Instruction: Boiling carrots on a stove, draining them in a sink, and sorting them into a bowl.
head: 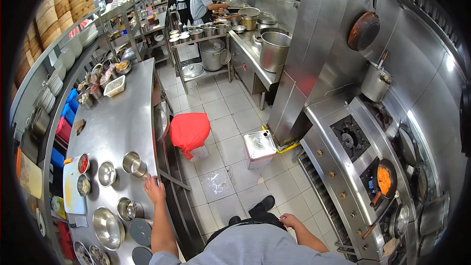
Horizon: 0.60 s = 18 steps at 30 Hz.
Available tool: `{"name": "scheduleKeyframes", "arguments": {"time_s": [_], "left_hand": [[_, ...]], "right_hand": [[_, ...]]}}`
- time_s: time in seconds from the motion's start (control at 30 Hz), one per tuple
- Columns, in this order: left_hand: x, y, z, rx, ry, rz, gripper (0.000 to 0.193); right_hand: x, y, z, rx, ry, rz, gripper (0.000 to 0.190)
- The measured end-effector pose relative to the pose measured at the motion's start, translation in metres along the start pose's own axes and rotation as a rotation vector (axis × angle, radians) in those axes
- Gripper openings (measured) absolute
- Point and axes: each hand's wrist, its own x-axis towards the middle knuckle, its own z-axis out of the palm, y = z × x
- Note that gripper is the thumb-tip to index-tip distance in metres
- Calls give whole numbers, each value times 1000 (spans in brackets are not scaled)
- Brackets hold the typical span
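My left hand (155, 188) rests on the edge of the stainless steel worktable (121, 125), fingers spread and nothing held. Just beyond its fingertips stands a small steel pot (134, 164). Nearby on the tabletop are a steel bowl (107, 173), a bowl of chopped red food (84, 163) and a wide steel bowl (108, 228). A steel container (129, 209) with a ladle-like utensil in it sits left of my forearm. My right hand (289, 221) hangs low beside my thigh, its fingers partly hidden. On the stove, orange food (384, 180) lies in a frying pan (379, 195) over a blue flame.
A white cutting board (73, 191) and cleaver (78, 222) lie at the table's left. A red-covered bin (190, 131) and metal tin (259, 145) stand on the tiled floor. The gas range (333, 176) runs along my right. Other people (201, 5) work farther back.
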Motion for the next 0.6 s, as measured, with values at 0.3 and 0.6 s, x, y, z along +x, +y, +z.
{"name": "scheduleKeyframes", "arguments": {"time_s": [0.3, 0.6], "left_hand": [[0, 1, -2, -15, -1, -6, 31], [0, 1, 0, -9, 13, -1, 30]], "right_hand": [[5, 2, 0, 5, -14, 1, 33], [10, 6, 1, -17, -7, -16, 35]]}}
